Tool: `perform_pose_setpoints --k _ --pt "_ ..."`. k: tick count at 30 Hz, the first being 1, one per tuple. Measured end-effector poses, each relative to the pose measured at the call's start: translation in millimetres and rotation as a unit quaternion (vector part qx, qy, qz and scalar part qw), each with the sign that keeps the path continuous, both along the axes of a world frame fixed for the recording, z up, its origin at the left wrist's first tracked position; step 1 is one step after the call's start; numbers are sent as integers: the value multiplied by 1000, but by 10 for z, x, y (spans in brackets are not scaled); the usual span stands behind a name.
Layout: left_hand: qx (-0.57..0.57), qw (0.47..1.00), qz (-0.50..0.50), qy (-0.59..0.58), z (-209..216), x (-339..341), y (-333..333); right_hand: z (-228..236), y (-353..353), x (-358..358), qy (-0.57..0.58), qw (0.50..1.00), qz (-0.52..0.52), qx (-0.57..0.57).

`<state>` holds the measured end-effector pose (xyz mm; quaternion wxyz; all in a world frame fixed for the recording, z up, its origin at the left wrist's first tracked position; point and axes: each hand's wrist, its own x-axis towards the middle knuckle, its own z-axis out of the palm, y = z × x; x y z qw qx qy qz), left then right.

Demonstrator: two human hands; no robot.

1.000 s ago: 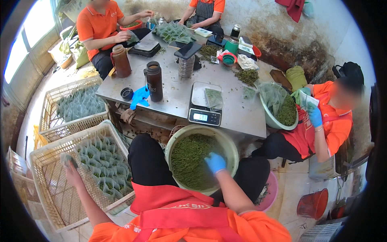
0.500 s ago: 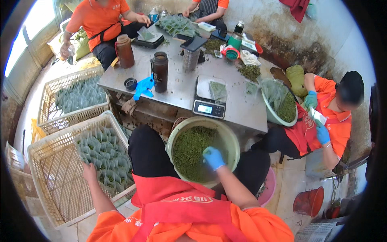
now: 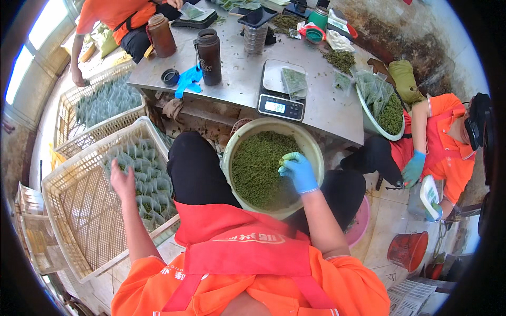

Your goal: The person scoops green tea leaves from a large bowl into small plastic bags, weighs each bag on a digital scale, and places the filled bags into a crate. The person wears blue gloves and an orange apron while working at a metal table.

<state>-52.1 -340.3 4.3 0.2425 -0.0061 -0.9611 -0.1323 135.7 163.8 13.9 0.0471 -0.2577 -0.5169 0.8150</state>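
Observation:
My bare left hand (image 3: pixel 123 181) hovers over the pale plastic crate (image 3: pixel 74 195), fingers apart and holding nothing. Beside it stand rows of clear bags (image 3: pixel 150 176) with green contents. My right hand (image 3: pixel 299 173), in a blue glove, is above the pale green basin (image 3: pixel 316 152) between my knees. Its fingertips are pinched together on a small bit of green. Loose green grains (image 3: pixel 263 168), like peppercorns, fill much of the basin. On the table's near edge a digital scale (image 3: pixel 281 105) carries a filled clear bag (image 3: pixel 294 83).
The metal table (image 3: pixel 232 95) holds a dark bottle (image 3: pixel 210 58), a brown jar (image 3: pixel 161 37) and a blue glove (image 3: pixel 188 80). A second crate (image 3: pixel 105 126) stands far left, with a co-worker's hand (image 3: pixel 79 76) at it. Another gloved co-worker (image 3: pixel 437 137) sits right, near a red bucket (image 3: pixel 408 251).
My left hand has risen from beside the bags, fingers spreading. My right hand has lifted and moved slightly right. The left co-worker's hand has come to the far crate; the right co-worker's hands have lowered.

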Motion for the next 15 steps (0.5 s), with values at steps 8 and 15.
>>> perform_pose_setpoints --k 8,15 --pt "151 942 -290 80 658 -175 2165 500 327 -805 98 733 -68 669" --pt "206 881 -425 4 473 -29 3314 613 473 -1460 -94 697 -29 710"
